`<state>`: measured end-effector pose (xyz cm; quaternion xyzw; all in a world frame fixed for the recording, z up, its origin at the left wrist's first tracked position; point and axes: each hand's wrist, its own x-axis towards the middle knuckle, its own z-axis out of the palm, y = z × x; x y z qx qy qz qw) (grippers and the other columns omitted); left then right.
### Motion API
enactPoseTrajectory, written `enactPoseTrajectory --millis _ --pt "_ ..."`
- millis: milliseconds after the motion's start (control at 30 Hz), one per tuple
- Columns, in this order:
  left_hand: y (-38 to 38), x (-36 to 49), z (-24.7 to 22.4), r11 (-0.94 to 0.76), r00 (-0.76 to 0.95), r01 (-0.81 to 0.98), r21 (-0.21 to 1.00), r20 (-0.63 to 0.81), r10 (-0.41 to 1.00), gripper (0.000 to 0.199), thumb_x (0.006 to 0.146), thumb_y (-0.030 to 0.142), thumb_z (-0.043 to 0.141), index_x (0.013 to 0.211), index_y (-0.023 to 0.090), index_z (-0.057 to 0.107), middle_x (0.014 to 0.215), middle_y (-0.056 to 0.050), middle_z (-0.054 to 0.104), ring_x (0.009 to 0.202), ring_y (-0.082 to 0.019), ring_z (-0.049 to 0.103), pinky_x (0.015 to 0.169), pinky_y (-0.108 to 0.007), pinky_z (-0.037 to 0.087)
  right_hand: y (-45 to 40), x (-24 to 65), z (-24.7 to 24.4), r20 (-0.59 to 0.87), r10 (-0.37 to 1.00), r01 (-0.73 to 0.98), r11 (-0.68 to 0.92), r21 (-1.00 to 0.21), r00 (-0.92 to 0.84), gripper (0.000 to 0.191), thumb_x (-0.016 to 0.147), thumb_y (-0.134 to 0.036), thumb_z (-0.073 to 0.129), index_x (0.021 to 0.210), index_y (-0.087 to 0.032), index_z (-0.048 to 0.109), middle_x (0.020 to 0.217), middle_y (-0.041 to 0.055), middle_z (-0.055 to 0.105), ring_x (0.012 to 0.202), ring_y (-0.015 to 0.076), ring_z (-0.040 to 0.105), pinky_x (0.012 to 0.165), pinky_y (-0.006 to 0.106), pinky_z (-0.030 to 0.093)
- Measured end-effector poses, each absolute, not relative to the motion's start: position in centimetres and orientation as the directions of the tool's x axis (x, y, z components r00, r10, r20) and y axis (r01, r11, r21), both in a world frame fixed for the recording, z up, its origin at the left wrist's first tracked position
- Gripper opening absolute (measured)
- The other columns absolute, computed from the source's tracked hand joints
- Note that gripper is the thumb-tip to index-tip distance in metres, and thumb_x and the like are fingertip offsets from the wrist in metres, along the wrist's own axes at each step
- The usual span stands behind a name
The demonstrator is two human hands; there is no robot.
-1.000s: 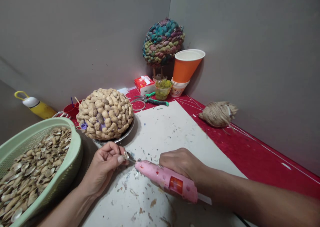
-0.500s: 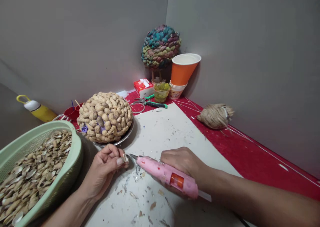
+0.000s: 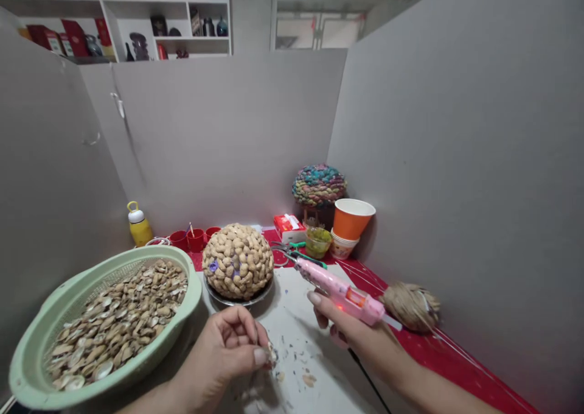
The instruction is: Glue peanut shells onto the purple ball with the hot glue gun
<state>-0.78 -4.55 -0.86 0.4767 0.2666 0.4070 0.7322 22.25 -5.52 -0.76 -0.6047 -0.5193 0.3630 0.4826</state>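
My left hand (image 3: 228, 353) pinches a small peanut shell piece (image 3: 272, 354) between thumb and fingers, low in the middle of the head view. In my right hand (image 3: 347, 329) is a pink glue gun (image 3: 337, 289), its tip pointing up and left, apart from the shell piece. Beyond my left hand, a dome covered in peanut shells (image 3: 241, 256) rests on a metal plate (image 3: 241, 301); small purple patches show between its shells. To the left, a green basket (image 3: 194, 286) holds many loose shells (image 3: 123, 316).
Behind stand red cups (image 3: 196, 240), a yellow bottle (image 3: 140, 226), a red tissue pack (image 3: 289, 228), a green-handled tool (image 3: 314, 259), a tub (image 3: 318, 242), an orange cup (image 3: 351, 220) and a multicoloured ball (image 3: 319, 185). Twine (image 3: 410, 305) lies right; grey partitions (image 3: 219, 134) surround the table.
The view has tilted up, showing shelves behind the partition. The glue gun has moved away from the shell piece, and its nozzle now points further up.
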Motion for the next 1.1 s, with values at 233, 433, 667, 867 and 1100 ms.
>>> enactPoseTrajectory --millis 233,433,667,867,1100 --pt "-4.7 -4.7 4.9 0.026 0.378 -0.279 0.960 0.085 0.922 0.023 0.068 0.016 0.077 0.073 0.019 0.055 0.078 0.001 0.064 0.069 -0.012 0.056 0.067 -0.025 0.045 0.5 19.3 3.6 0.292 0.937 0.259 0.238 -0.936 0.193 0.036 0.074 -0.051 0.067 0.088 -0.019 0.070 0.070 0.0022 0.066 0.057 0.0170 0.056 0.045 0.026 0.040" --pt "-1.5 -7.1 7.9 -0.083 0.152 -0.022 0.996 0.086 0.985 0.022 0.066 0.018 0.078 0.069 0.018 0.056 0.074 0.002 0.064 0.066 -0.010 0.054 0.065 -0.023 0.045 4.3 16.4 3.0 0.366 0.918 0.139 0.347 -0.927 0.152 0.037 0.075 -0.047 0.064 0.096 -0.019 0.071 0.091 0.0043 0.073 0.092 0.0259 0.066 0.078 0.034 0.053" --pt "2.4 -5.7 6.5 0.049 0.072 0.077 0.996 -0.055 0.996 0.023 0.058 0.019 0.078 0.064 0.017 0.056 0.061 0.003 0.061 0.062 -0.010 0.056 0.062 -0.023 0.045 3.7 16.9 1.9 0.359 0.930 0.157 0.343 -0.926 0.082 0.034 0.077 -0.043 0.064 0.097 -0.017 0.072 0.091 0.0051 0.075 0.090 0.0282 0.068 0.078 0.035 0.055" --pt "3.1 -4.9 6.2 0.036 0.022 0.132 0.991 -0.040 0.999 0.021 0.056 0.019 0.076 0.061 0.018 0.056 0.062 0.002 0.060 0.064 -0.012 0.057 0.062 -0.025 0.045 4.4 17.2 0.8 0.406 0.912 0.184 0.390 -0.902 0.058 0.032 0.079 -0.044 0.064 0.096 -0.017 0.071 0.096 0.0060 0.074 0.095 0.0276 0.066 0.084 0.035 0.053" --pt "3.0 -4.7 6.3 -0.014 -0.020 0.217 0.976 0.018 1.000 0.017 0.058 0.019 0.073 0.059 0.018 0.056 0.057 0.003 0.058 0.056 -0.010 0.048 0.052 -0.022 0.035 4.9 17.4 0.3 0.523 0.852 0.183 0.515 -0.837 -0.009 0.021 0.084 -0.037 0.059 0.091 -0.020 0.069 0.090 0.0053 0.071 0.092 0.0252 0.063 0.089 0.040 0.049"
